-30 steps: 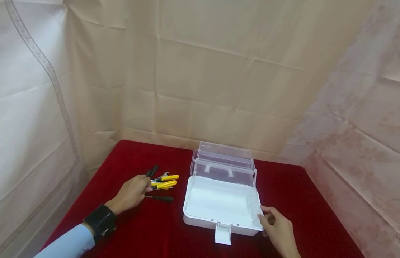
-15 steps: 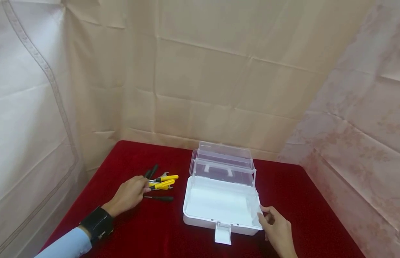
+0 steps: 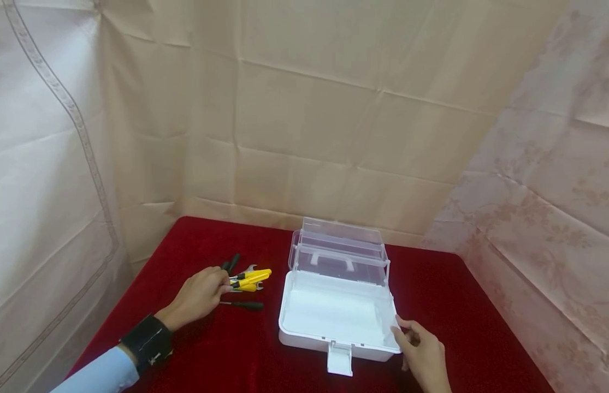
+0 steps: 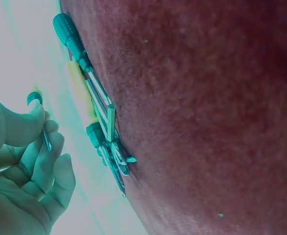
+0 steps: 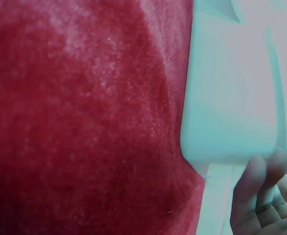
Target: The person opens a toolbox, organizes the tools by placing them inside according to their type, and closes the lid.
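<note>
At left, the left hand (image 3: 198, 295), its wrist in a black band (image 3: 148, 343), pinches a yellow-handled screwdriver with a black collar and metal shaft (image 3: 249, 281) between thumb and fingers. Its handle points toward two o'clock. Compared with half a second ago, that handle has tilted up and now overlaps the yellow handle behind it, which suggests it is coming clear of the other tools.

Those lie on the red velvet cloth (image 3: 216, 360): black screwdriver handles (image 3: 231, 263) at one o'clock from the hand, a silver wrench (image 3: 251, 268) at two, and a lone black-handled screwdriver (image 3: 250, 305) just past three.

Farther right, well apart, the white plastic toolbox with a clear lid (image 3: 304, 339) stands open, lid at its twelve o'clock, latch (image 3: 340, 359) hanging at six. At its four o'clock, the right hand (image 3: 424, 352) pinches the rim, thumb against finger; it has hardly moved, so the box stays steadied.

The screwdriver's tip is hidden from the head view, though the left wrist view shows it. The right hand's lower fingers are partly hidden, and the wrench's shank is covered.
</note>
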The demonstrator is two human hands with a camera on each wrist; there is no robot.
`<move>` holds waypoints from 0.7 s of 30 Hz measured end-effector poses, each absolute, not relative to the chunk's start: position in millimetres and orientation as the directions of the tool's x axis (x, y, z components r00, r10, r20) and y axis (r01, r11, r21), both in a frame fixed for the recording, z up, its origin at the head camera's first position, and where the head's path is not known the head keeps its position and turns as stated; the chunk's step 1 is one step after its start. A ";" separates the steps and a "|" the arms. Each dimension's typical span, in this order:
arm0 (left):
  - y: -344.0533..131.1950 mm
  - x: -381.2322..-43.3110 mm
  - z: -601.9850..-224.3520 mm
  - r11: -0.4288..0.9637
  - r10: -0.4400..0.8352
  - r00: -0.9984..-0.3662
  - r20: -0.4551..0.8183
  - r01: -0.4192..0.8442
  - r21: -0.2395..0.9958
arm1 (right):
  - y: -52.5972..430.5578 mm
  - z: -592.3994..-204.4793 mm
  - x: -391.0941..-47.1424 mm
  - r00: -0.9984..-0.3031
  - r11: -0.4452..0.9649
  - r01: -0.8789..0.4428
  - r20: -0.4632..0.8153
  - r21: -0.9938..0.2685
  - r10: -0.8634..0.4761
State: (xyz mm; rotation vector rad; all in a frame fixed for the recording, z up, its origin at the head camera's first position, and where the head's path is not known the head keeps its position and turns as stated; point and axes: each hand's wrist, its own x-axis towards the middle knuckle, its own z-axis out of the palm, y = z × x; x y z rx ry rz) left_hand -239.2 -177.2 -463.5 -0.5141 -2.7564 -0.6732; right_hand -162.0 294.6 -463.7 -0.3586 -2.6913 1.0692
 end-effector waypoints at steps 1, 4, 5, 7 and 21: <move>-176.4 -238.8 -462.9 0.830 0.273 -0.907 0.322 0.391 0.397 | 295.0 -463.1 -161.3 -0.949 0.701 0.151 0.096 -0.697 0.300; -174.6 -237.6 -461.0 0.828 0.268 -0.910 0.317 0.386 0.406 | 297.6 -462.0 -159.0 -0.957 0.681 0.156 0.061 -0.715 0.284; -174.1 -237.3 -460.4 0.828 0.267 -0.910 0.318 0.385 0.408 | 298.5 -462.0 -158.6 -0.958 0.672 0.157 0.054 -0.724 0.282; -173.4 -236.7 -459.3 0.826 0.265 -0.909 0.323 0.387 0.411 | 299.6 -462.1 -158.3 -0.958 0.653 0.154 0.049 -0.741 0.281; -168.5 -232.3 -454.6 0.805 0.262 -0.900 0.347 0.402 0.437 | 294.5 -471.6 -157.0 -0.938 0.545 0.108 0.097 -0.831 0.333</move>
